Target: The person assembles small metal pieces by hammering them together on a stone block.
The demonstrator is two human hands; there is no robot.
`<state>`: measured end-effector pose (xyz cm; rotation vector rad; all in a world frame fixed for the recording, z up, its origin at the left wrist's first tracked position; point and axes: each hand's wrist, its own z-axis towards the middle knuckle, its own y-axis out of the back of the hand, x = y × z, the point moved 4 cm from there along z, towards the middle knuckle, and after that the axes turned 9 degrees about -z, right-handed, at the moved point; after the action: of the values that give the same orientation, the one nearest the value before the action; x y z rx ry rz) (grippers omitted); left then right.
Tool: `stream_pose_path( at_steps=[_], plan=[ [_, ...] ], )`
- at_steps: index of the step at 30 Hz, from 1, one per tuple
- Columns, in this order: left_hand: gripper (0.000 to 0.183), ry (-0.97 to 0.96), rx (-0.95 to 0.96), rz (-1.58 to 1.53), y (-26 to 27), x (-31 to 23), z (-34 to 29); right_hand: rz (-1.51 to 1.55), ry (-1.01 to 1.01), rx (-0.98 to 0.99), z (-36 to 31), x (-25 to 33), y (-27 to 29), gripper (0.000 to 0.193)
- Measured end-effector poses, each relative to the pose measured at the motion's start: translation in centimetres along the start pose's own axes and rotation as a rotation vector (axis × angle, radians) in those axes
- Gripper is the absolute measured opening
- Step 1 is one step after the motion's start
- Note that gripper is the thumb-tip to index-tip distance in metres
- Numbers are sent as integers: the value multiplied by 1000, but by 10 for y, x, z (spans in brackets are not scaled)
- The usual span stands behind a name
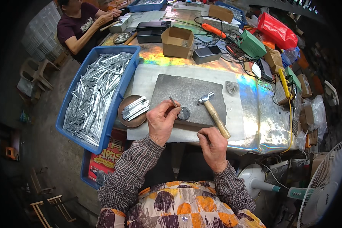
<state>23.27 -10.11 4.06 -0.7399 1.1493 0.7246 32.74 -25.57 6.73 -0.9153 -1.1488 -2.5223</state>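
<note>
My left hand [162,119] is closed in a pinch at the near edge of a grey stone block [169,87]. A thin metal strip [172,101] sticks up from its fingers. Just right of those fingertips, a small dark round piece [184,113] lies on the block. A hammer [212,112] with a wooden handle rests on the block's right part, its handle slanting toward me. Beside the handle's end, at the table's near edge, is my right hand [213,147]. Its fingers are curled closed, and their inside is hidden. Left of my left hand, a brown round dish [127,102] holds several silvery strips [136,109].
A blue crate [121,85] full of silvery metal strips stands at left. Behind the block are an open cardboard box [173,51] and a grey box [207,55]. Cables, a green box [252,45] and a red bag [277,31] crowd the far right. Another person [81,28] sits far left.
</note>
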Motion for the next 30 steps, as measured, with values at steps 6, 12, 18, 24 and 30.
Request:
stream_pose_path(
  at_steps=[6,12,18,24,30],
  plan=[
    [8,-51,11,32,0,1,0,9,-9,12,0,-3,-1,10],
    [8,-144,20,193,-3,-7,0,-13,20,32,7,-4,1,11],
    [13,-374,73,441,-5,-16,-3,-19,131,63,57,19,9,23],
    [18,-369,40,456,-5,-18,-5,11,338,195,82,31,-15,21],
    [18,-377,45,410,-5,-15,-4,-104,415,103,67,27,-22,19]
  ],
)
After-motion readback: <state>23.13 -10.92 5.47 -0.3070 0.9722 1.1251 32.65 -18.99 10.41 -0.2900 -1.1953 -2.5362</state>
